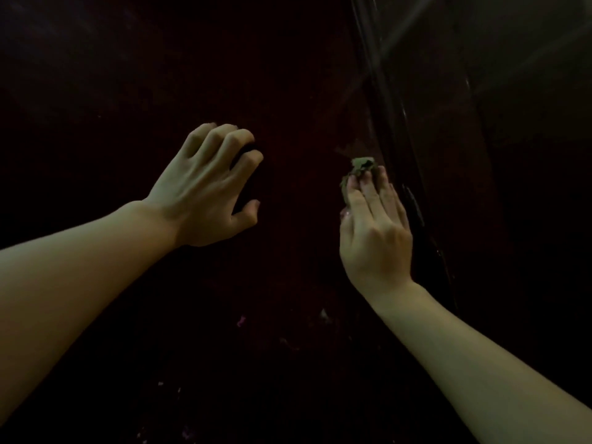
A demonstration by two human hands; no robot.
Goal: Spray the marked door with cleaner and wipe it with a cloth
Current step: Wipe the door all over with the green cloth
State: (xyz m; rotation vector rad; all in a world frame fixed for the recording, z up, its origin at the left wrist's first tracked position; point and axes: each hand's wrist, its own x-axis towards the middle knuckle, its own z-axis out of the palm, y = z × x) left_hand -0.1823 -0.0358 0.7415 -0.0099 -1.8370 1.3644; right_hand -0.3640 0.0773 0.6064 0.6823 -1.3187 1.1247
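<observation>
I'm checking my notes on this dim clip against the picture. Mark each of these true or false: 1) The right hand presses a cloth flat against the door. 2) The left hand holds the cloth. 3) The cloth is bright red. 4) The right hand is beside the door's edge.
1) The right hand presses the cloth against the door with straight fingers: true.
2) False. The left hand has its fingers curled round something dark that the picture is too dim to identify; the cloth is under the right hand.
3) False. The cloth looks greenish.
4) True. It lies just left of the glossy door edge.
</observation>
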